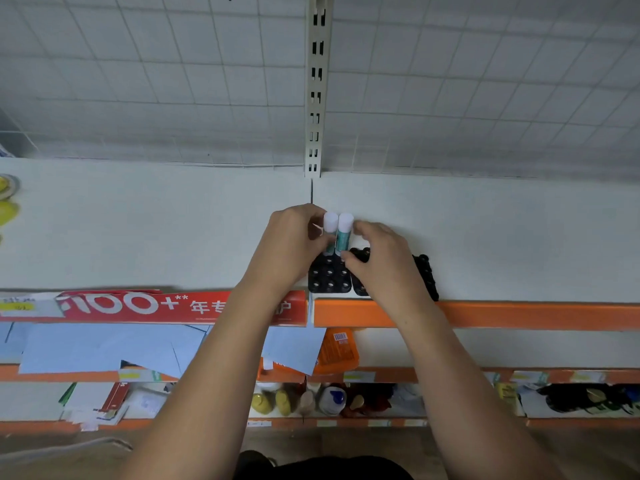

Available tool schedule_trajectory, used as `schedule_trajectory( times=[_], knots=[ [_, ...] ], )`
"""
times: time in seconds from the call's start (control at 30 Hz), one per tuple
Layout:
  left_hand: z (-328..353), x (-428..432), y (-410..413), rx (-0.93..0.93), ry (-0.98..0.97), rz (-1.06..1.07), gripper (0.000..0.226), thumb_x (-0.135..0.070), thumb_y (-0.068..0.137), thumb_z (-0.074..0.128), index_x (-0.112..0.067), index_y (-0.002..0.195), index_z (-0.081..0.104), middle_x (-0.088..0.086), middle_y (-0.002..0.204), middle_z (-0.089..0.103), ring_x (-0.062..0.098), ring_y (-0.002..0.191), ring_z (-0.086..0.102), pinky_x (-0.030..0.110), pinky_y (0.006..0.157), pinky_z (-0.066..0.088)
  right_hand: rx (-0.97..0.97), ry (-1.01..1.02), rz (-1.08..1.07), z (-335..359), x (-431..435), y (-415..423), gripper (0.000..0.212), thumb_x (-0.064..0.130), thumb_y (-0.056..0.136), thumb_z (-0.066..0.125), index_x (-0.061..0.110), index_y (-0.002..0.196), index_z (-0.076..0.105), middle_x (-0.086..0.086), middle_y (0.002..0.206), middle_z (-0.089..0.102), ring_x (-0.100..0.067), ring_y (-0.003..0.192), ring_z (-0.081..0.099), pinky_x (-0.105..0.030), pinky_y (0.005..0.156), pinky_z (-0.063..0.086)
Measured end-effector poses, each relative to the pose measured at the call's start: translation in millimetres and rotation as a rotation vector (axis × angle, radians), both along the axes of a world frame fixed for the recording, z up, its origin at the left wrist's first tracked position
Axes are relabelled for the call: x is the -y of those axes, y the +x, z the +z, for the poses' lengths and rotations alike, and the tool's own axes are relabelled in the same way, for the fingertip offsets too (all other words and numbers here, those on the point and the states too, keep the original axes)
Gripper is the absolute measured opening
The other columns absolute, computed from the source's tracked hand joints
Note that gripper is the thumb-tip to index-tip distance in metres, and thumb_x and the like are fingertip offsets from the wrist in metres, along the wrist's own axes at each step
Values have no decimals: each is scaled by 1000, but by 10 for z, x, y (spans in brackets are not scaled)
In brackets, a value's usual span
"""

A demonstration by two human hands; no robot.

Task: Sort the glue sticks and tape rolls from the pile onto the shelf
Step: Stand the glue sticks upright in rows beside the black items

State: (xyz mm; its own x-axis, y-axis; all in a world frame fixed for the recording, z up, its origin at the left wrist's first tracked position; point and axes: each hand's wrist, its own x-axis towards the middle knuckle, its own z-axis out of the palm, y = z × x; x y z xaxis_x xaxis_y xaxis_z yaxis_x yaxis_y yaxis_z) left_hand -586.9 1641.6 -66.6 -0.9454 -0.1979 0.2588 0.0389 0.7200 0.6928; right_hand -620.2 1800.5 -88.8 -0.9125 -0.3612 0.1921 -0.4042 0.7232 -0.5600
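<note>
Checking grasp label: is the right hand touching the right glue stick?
Touching. Head view: right hand fingertips press the right glue stick low on its body, no gap.

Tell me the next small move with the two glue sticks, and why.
Probably seat both glue sticks fully, then release: left hand and right hand each pinch one, upright in the back row of the black tray; front holes are empty.

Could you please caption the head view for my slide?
Left hand and right hand hold two glue sticks upright in a black tray.
</note>
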Motion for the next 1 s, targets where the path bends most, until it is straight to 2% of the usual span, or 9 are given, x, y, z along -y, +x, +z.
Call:
schedule_trajectory(
  times=[0.1, 0.2, 0.3, 0.37, 0.47, 0.57, 0.63, 0.87, 1.0],
  knots=[
    [-15, 50, 125, 16, -50, 71, 28, -21, 83, 75, -14, 109, 68, -2, 102, 69, 12, 88, 64, 33, 84, 54, -108, -105, -23, 133, -80, 122, 45, 18, 91, 60, 20, 136, 52, 5, 132, 54, -13, 123, 49, -20, 99, 38],
    [7, 155, 339, -37, -107, 145, 19, -28, 88, 68, -18, 104, 67, -4, 101, 68, 11, 87, 61, 32, 78, 53, -241, -261, -16, 324, -35, 304, 32, 18, 90, 59, 24, 122, 58, 9, 117, 56, -9, 107, 54, -12, 87, 40],
    [89, 313, 586, -54, -209, 209, 19, -35, 90, 62, -21, 101, 67, -7, 101, 64, 13, 88, 61, 33, 73, 51, -289, -319, 107, 521, 204, 495, 21, 19, 91, 59, 24, 111, 62, 13, 102, 60, -2, 91, 56, -7, 77, 43],
    [131, 472, 765, -58, -280, 282, 19, -36, 91, 61, -21, 101, 67, -7, 100, 63, 15, 90, 60, 31, 69, 47, -266, -295, 222, 585, 448, 578, 18, 16, 93, 59, 22, 109, 64, 13, 97, 64, -2, 87, 58, -15, 77, 50],
    [149, 810, 1099, -26, -364, 406, 21, -35, 91, 60, -19, 103, 67, -4, 101, 62, 19, 93, 59, 32, 69, 47, -177, -99, 385, 592, 958, 675, 24, 22, 95, 56, 22, 118, 62, 8, 107, 66, -9, 97, 60, -32, 85, 53],
    [143, 1241, 1488, 37, -376, 509, 23, -35, 91, 59, -17, 104, 67, -1, 102, 61, 22, 96, 58, 38, 73, 49, -169, 92, 525, 546, 1564, 825, 35, 30, 94, 54, 24, 129, 56, 4, 122, 62, -18, 113, 56, -34, 92, 47],
    [140, 1550, 1755, 59, -368, 574, 24, -34, 91, 59, -16, 104, 67, 1, 103, 60, 24, 97, 58, 39, 72, 50, -170, 141, 602, 513, 1983, 991, 40, 33, 94, 54, 24, 132, 53, 2, 126, 60, -21, 117, 54, -35, 94, 46],
    [126, 2631, 2657, 158, -398, 672, 27, -37, 94, 56, -16, 108, 65, 1, 107, 59, 23, 98, 57, 34, 67, 46, -138, 64, 711, 410, 3251, 1679, 36, 34, 94, 55, 23, 129, 55, 0, 122, 59, -22, 112, 55, -38, 90, 48],
    [128, 3181, 2993, 203, -447, 660, 27, -37, 95, 55, -18, 113, 63, 0, 109, 58, 22, 99, 56, 35, 72, 49, -140, -17, 699, 390, 3830, 1951, 32, 28, 94, 55, 20, 125, 58, 0, 120, 61, -21, 109, 55, -35, 86, 48]
  ],
)
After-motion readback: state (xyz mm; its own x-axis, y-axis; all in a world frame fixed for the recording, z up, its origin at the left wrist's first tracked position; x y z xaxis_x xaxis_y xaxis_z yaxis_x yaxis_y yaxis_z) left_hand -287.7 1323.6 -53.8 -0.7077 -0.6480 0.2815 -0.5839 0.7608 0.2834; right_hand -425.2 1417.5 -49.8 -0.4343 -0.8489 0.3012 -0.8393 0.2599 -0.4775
